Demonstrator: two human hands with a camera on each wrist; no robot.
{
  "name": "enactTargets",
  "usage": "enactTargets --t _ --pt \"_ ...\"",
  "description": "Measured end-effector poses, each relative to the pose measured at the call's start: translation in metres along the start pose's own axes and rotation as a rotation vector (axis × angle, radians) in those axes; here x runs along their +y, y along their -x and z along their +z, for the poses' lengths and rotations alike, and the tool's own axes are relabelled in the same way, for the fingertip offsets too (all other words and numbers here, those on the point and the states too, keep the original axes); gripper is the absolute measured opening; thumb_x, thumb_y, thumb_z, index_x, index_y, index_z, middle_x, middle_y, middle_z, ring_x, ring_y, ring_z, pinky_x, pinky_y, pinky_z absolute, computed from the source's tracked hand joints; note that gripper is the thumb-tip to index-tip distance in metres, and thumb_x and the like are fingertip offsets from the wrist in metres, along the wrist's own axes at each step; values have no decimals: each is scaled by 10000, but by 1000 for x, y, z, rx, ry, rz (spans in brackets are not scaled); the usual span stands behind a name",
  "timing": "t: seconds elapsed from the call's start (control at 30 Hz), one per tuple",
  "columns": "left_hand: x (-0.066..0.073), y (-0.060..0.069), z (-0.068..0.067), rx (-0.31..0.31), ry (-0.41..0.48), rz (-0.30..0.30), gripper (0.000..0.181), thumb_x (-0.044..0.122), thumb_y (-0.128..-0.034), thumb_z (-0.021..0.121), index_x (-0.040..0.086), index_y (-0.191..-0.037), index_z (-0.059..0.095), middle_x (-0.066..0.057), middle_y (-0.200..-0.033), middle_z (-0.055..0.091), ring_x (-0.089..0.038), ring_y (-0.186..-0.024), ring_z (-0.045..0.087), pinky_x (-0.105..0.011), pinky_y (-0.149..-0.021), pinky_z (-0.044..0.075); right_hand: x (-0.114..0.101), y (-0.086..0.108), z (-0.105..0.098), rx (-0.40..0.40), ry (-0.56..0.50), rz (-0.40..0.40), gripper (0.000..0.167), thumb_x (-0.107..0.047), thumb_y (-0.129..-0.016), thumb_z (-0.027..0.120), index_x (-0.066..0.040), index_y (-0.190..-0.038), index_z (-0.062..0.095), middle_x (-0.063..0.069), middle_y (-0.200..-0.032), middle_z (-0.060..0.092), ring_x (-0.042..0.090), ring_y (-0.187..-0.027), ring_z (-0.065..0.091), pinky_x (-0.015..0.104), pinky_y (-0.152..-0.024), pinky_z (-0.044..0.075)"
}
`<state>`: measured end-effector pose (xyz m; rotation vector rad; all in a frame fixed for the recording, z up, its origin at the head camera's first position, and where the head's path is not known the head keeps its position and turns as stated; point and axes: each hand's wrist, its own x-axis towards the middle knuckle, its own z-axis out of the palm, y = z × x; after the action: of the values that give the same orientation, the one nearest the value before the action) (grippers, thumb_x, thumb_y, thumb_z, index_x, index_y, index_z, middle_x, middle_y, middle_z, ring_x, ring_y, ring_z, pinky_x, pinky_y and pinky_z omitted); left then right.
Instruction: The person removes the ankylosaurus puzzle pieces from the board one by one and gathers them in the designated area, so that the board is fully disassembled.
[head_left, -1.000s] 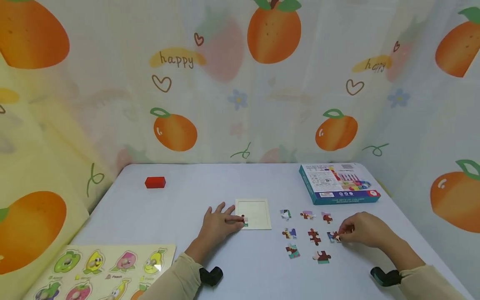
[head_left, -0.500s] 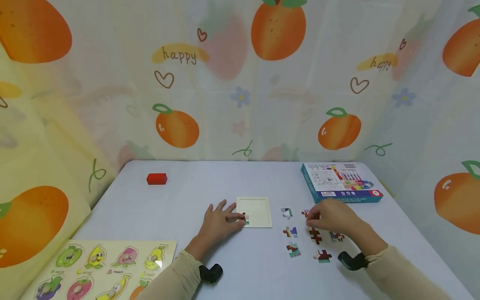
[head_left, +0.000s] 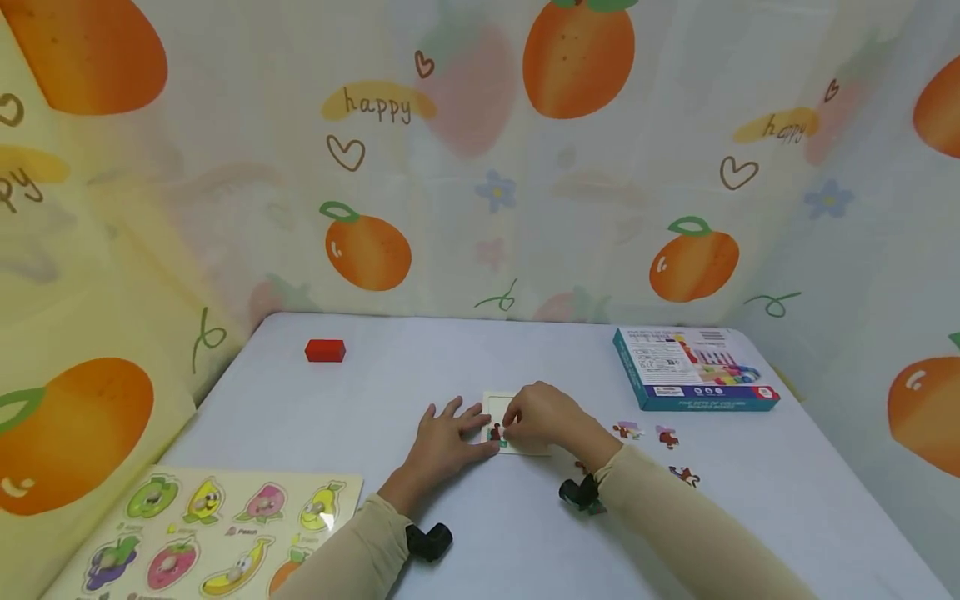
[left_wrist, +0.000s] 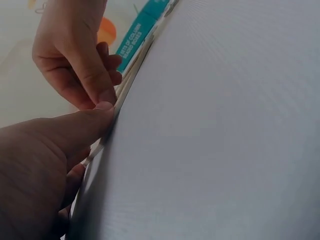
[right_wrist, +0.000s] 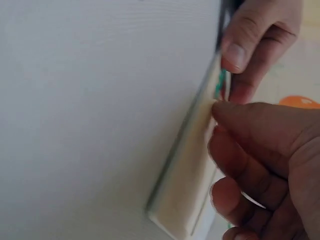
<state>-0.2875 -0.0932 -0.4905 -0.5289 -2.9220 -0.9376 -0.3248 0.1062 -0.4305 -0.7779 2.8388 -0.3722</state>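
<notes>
My left hand [head_left: 442, 442] lies with spread fingers at the left side of the pale square tray [head_left: 486, 404], its thumb by the near-left corner. A brown and teal puzzle piece [head_left: 496, 432] sits in that corner. Over the tray, my right hand [head_left: 547, 421] has bent fingers, thumb and fingertips pinched low on a puzzle piece that they mostly cover. In the right wrist view the right thumb [right_wrist: 260, 125] meets the tray [right_wrist: 182, 190] beside a green patch; the left thumb [right_wrist: 237, 50] is just beyond. The left wrist view shows both thumbs close together.
Loose pieces, among them one at the back [head_left: 627, 430] and one farther right [head_left: 684, 476], lie right of the tray; my right forearm covers others. A game box [head_left: 697, 371] stands back right, a red block [head_left: 325, 351] back left, a fruit board [head_left: 247, 483] front left.
My right hand has travelled left from the loose pieces to the tray. My left hand has stayed by the tray, its fingers shifted slightly. The head view has turned a little.
</notes>
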Motion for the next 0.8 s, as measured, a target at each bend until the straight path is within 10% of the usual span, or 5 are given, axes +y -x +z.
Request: enactTargets --t 0.8 --pt "4 -3 -3 -58 -65 -25 609 550 -842 691 198 -1336 635 28 -1434 512 -286 -1434 274 -595 -1135 82 18 29 -11 57 -17 64 77 -278 -843 747 -228 -786 732 -108 -696 569 126 -713 510 286 -614 458"
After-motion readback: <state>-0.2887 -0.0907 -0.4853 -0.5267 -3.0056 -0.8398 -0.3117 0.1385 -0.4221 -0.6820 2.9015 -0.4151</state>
